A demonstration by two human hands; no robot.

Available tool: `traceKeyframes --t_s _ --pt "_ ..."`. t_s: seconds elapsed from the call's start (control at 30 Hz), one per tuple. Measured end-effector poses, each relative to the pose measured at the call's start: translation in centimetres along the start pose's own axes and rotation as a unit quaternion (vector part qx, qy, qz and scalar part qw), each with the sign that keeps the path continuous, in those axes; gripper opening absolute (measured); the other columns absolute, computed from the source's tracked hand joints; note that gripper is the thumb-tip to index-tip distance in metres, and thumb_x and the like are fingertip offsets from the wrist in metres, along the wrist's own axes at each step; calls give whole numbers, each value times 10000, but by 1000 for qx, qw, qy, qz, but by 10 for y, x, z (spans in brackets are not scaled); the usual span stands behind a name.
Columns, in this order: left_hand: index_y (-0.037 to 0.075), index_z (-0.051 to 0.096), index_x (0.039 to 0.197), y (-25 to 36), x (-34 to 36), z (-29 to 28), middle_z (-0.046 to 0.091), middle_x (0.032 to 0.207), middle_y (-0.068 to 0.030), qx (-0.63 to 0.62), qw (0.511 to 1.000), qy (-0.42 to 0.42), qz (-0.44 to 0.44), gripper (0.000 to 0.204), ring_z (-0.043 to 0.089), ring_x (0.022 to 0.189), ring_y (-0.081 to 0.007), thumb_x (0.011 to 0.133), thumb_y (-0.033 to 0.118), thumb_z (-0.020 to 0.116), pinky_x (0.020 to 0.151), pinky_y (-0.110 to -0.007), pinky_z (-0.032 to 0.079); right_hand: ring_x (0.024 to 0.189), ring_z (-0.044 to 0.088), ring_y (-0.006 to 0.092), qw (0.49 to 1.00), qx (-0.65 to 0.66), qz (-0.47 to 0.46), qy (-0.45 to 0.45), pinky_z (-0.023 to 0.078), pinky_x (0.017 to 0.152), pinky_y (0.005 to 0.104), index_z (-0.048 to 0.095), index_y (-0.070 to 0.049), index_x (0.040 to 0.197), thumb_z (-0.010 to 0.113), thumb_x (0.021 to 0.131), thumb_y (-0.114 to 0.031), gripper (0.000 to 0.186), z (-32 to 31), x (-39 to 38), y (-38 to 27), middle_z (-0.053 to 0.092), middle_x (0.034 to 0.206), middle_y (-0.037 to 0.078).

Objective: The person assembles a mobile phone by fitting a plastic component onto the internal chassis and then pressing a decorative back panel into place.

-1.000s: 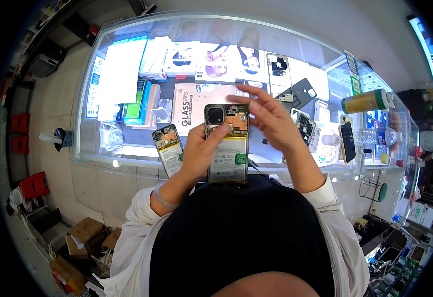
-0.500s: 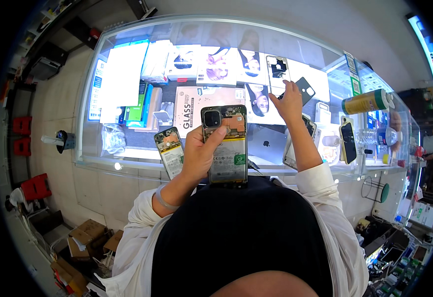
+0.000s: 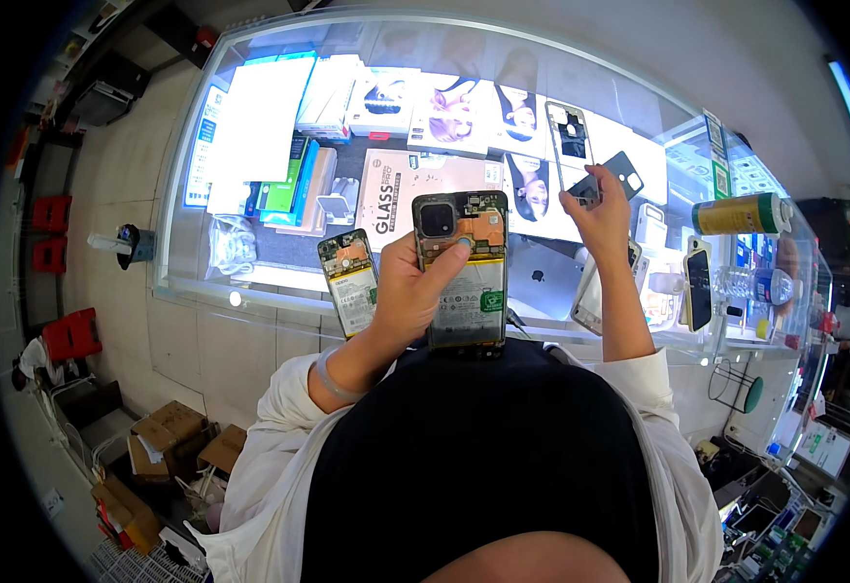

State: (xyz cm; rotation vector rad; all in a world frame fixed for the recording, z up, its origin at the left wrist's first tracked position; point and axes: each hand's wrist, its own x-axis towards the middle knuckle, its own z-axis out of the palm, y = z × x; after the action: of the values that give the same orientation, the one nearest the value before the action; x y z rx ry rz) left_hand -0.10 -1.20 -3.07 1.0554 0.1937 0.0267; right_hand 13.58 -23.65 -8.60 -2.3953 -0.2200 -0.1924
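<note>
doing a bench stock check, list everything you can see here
open phone: 1, back off, green label, in left hand
second open phone: 1, on counter, left of it
black part: 1, at right hand fingertips
phone frame: 1, silver, lying on counter
can: 1, yellow and green, right
water bottle: 1, clear, right
glass counter: 1, boxes inside
cardboard boxes: several, brown, floor left
hands: left, right

Opened phone (image 3: pixel 464 272): glossy battery film, bare metal shields. Counter (image 3: pixel 279 291): smooth glass. Back cover (image 3: pixel 612 177): matt dark plastic.
</note>
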Motion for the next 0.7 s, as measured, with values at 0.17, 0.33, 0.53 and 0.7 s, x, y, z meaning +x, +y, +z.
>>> traceKeyframes --t_s 0.17,0.33,0.53,0.7 --pt "-38 583 974 2 1 2 620 872 -51 46 998 8 36 179 545 769 -62 827 61 559 686 -213 444 945 545 219 983 165 70 -46 439 786 293 520 -13 1062 717 644 -184 493 -9 -17 -13 532 1104 149" --pt "-24 566 995 -4 4 0 616 883 -59 -54 998 16 -10 199 574 771 -91 834 93 553 696 -231 465 1005 520 215 961 264 42 -66 439 801 322 517 -39 1086 722 634 -156 509 -27 -44 -64 494 1164 138" --pt "17 481 1118 -2 13 6 586 981 -122 -276 942 -1 -190 463 590 879 -196 902 403 342 781 -320 486 1060 493 270 958 243 -42 -147 439 812 347 522 -66 1093 708 602 -156 533 -35 -76 -101 454 1214 157" --pt "49 464 1155 3 16 12 542 1064 -138 -324 921 36 -213 758 557 937 -234 814 669 193 820 -400 458 1027 514 302 968 169 -63 -172 447 798 348 527 -73 1093 714 591 -172 545 -40 -82 -116 449 1211 171"
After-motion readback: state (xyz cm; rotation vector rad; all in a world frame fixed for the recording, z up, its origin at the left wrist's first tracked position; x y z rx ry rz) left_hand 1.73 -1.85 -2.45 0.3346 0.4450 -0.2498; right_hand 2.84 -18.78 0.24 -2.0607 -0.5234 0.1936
